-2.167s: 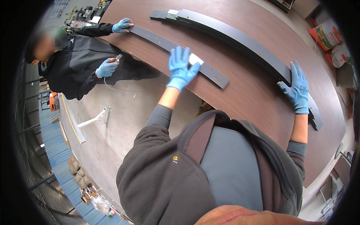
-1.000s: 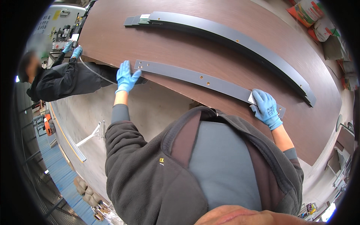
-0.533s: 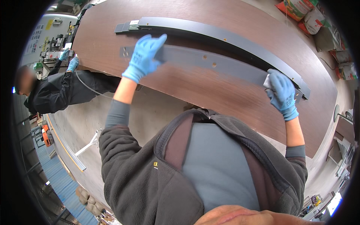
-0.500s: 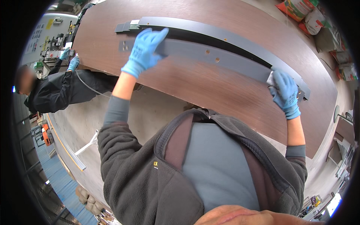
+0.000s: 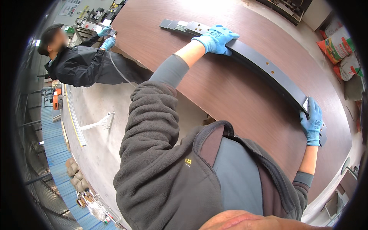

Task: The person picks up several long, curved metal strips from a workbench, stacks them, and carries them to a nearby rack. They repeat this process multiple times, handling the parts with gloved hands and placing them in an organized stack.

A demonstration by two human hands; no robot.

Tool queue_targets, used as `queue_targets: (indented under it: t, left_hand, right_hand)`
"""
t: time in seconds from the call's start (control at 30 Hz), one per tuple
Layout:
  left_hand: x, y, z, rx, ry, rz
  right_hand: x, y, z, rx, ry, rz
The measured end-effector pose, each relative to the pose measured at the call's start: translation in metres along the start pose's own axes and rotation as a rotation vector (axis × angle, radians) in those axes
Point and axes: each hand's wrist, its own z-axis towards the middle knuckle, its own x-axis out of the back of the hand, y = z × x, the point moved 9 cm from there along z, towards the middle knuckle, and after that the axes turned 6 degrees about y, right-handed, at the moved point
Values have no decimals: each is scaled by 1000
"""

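A long flat grey metal bar [image 5: 281, 74] with paired round holes lies on a stack of similar bars on the brown table. My left hand [image 5: 218, 39], in a blue glove, is closed across the bar toward its left part, fingers over the far edge. At the bar's right end my right hand [image 5: 313, 120], gloved alike, grips it. A small white piece of cloth [image 5: 305, 104] shows between the right hand and the bar. Stepped ends of the bars [image 5: 168, 25] stick out beyond my left hand.
Across the brown tabletop [image 5: 230, 111] the bars run lengthwise. A co-worker in dark clothing [image 5: 82, 65] stands at the left table end, gloved hands on a small device with a hose. Printed sacks [image 5: 339, 46] lie at the far right; a white metal stand [image 5: 101, 122] is on the floor.
The nearer bar has moved away from me onto the other bars, closing the gap between them. My left hand has shifted right and now reaches over the bar. The view has turned.
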Motion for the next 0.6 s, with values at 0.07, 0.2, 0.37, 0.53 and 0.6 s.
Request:
queue_targets:
  t: [0.07, 0.2, 0.37, 0.53, 0.6]
  left_hand:
    - [0, 1, 0, 20, -66, 32]
    - [3, 5, 2, 32, -112, 57]
    - [-1, 12, 0, 31, -103, 58]
    - [6, 32, -25, -78, 170, 191]
    - [10, 37, -46, -53, 326, 162]
  right_hand:
    - [-3, -1, 2, -37, -51, -10]
    - [3, -6, 12, -100, -141, 22]
    - [9, -40, 39, -15, -140, 65]
    - [-33, -72, 51, -43, -246, 73]
    - [-44, -73, 46, -93, -297, 87]
